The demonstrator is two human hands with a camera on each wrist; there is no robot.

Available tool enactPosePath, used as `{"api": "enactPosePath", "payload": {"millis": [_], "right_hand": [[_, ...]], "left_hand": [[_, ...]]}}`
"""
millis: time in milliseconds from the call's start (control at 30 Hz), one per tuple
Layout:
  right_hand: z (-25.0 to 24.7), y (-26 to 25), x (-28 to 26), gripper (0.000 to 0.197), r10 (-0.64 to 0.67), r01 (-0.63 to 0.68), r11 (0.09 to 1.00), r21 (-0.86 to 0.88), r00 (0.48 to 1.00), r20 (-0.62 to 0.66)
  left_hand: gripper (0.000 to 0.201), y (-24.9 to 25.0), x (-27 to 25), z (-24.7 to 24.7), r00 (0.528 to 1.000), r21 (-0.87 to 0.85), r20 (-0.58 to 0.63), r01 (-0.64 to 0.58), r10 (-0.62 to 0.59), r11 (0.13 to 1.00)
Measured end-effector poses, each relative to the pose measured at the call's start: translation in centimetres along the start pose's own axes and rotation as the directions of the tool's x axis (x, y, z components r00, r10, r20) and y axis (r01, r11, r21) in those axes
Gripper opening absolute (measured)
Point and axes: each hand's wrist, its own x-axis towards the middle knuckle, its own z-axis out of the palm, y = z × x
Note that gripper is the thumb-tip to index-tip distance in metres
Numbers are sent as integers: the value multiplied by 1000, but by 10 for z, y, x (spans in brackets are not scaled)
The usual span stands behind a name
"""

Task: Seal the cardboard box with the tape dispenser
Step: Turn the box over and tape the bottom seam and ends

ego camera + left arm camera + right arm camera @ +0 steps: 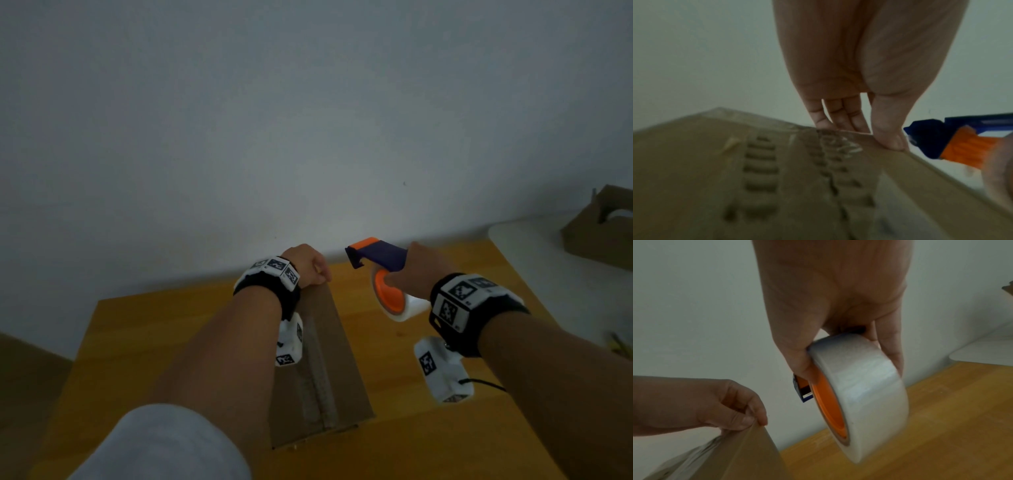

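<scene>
Head view, wooden table (428, 394) vs grey wall (308, 120), cardboard box (342, 370) on top

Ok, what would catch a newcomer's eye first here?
The orange-and-blue tape dispenser with its clear roll, held up in the right hand above the wooden table. Then the left hand, pinching the far edge of the cardboard box beside it.
</scene>
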Motion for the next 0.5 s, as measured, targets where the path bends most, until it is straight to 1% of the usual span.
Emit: {"api": "enactPosePath", "payload": {"millis": [133,233,333,433,500], "right_hand": [[1,1,2,33,2,-2,1000,14,1000,7],[2,4,3,33,11,-11,1000,14,1000,18],[1,6,6,29,21,-21,1000,4,1000,16],[-1,7,10,27,31,-31,999,21,999,-12],[-4,5,11,35,30,-28,999,33,998,-58]], "left_hand": [[13,-1,2,1,999,-14,-46,-1,0,1000],[13,-3,3,3,998,-37,-58,-2,0,999],[13,-7,1,0,996,-67,-82,15,-20,998],[17,-21,-5,-8,978,-70,-187,85,-97,994],[27,-38,-10,-16,952,-108,-238,170,-191,980]]}}
